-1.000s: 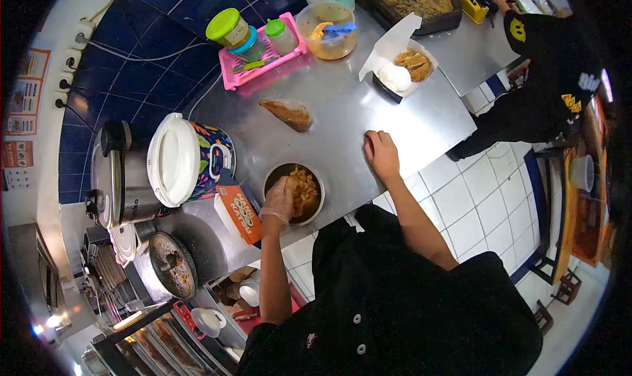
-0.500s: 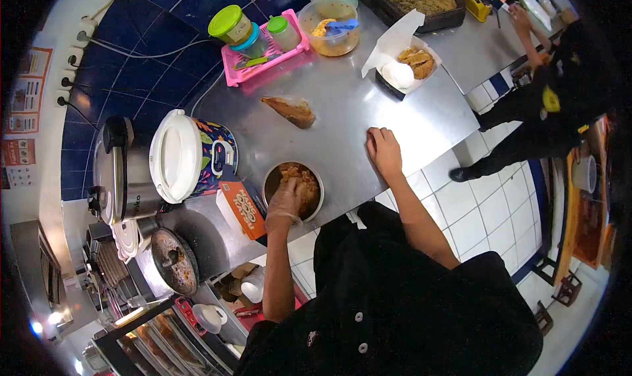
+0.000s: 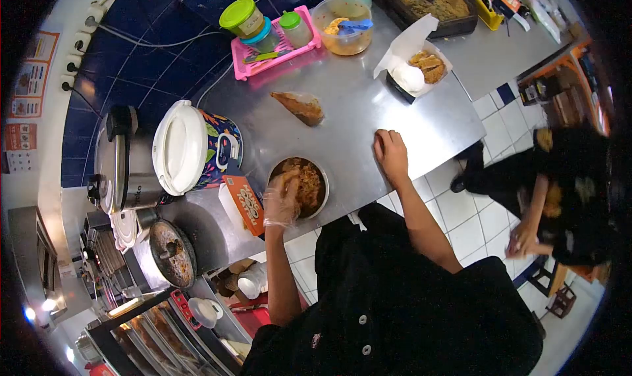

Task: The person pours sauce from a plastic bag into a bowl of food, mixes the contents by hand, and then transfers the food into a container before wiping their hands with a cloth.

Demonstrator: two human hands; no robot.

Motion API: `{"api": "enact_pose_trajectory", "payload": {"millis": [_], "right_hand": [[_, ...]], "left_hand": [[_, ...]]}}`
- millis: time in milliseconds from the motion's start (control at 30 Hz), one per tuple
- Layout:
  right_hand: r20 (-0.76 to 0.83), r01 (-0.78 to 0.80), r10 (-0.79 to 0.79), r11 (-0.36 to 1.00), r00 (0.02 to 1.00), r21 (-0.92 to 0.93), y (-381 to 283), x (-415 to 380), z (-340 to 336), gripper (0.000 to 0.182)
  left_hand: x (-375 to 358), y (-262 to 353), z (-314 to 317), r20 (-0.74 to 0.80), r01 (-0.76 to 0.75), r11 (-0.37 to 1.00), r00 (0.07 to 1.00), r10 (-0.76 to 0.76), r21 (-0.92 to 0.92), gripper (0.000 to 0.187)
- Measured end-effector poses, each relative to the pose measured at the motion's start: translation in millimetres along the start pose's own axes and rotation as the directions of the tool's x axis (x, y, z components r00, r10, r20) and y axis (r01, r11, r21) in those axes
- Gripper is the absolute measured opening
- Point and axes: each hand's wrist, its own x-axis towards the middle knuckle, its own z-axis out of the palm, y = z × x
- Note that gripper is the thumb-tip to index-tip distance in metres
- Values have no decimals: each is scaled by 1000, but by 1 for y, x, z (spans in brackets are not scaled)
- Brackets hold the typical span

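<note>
Gloved left hand grasps food in the round bowl (no long axis); right hand lies flat.

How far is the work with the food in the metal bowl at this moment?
Done, it seems: an open box already holds rice and fried pieces. In hand: the gloved left hand reaches into the metal bowl of food; the right hand rests flat on the steel counter. Left: the bowl looks quite full.

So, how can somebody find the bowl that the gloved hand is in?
Start at the steel counter and go to its near edge. The round metal bowl sits right of the orange box, holding brown shredded food, and the gloved left hand reaches in.
</note>
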Motion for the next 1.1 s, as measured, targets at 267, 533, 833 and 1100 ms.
{"api": "enact_pose_trajectory", "payload": {"millis": [267,533,833,1100], "right_hand": [[29,-18,18,1000,999,17,-2,2,1,18],[53,25,-20,996,998,-91,-3,4,3,19],[76,-4,14,991,997,-134,-1,4,5,16],[64,35,-27,991,998,-130,1,5,5,18]], "left_hand": [[-10,58,-40,63,122,824,993,-104,-553,62],[-31,145,-73,53,77,-30,876,479,-997,88],[-60,198,-34,-539,-411,-457,819,195,-789,88],[-63,174,-101,29,172,-285,895,445,-943,86]]}}
